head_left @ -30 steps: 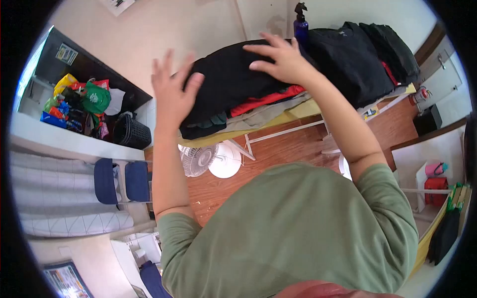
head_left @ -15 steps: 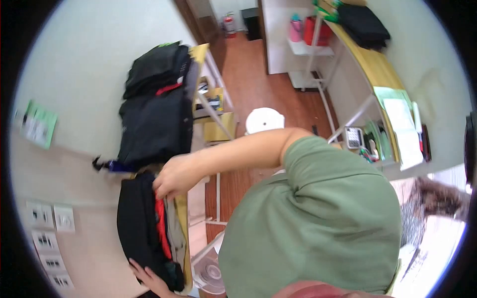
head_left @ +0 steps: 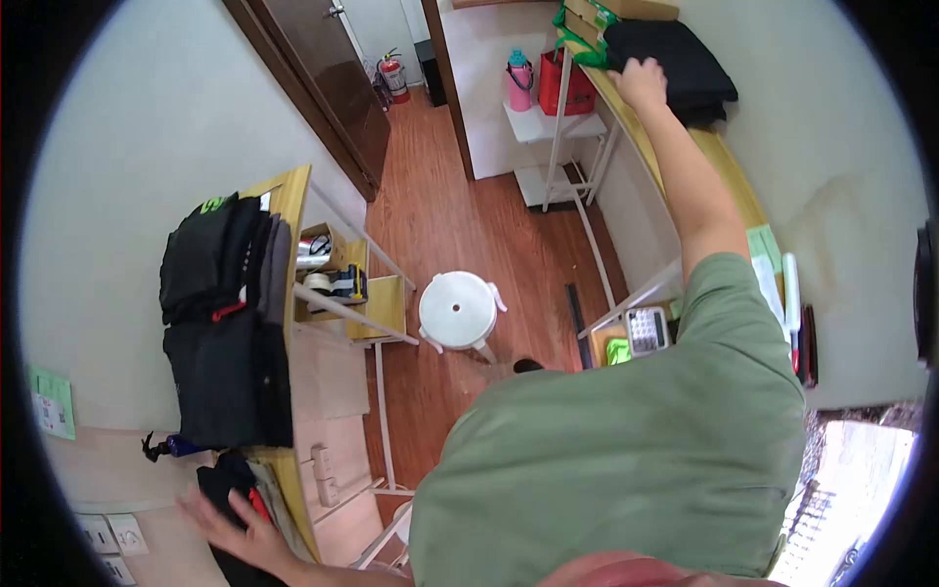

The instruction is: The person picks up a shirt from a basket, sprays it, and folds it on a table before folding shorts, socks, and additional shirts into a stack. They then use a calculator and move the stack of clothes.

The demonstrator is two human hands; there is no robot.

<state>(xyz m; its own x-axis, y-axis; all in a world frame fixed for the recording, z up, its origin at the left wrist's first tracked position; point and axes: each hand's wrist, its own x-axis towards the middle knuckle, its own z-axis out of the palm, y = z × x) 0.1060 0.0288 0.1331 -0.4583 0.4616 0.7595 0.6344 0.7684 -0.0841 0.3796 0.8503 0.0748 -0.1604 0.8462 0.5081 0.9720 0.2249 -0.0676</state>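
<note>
My left hand [head_left: 240, 533] is at the lower left, its fingers spread over a pile of folded clothes [head_left: 223, 479]. Black cloth lies uppermost there, with a bit of red and a beige edge showing. At the upper right, my right arm is stretched out far, and my right hand [head_left: 643, 83] rests at the near edge of a stack of folded black clothes [head_left: 685, 68]. Its fingers are bent but apart, the tips right on the cloth. Along the left shelf [head_left: 290, 210] lie more folded black clothes [head_left: 230, 382], beyond my left hand.
A white round stool [head_left: 458, 309] stands on the wooden floor between the two shelves. A pink bottle [head_left: 519, 83] and a red bag [head_left: 567, 90] sit on a white rack. Below the right shelf is a calculator [head_left: 648, 331]. A dark bottle [head_left: 181, 446] lies by the left wall.
My right hand has left the clothes pile on the left and swung across to the black stack at the upper right. My left hand has lifted into a spread pose. The view has shifted.
</note>
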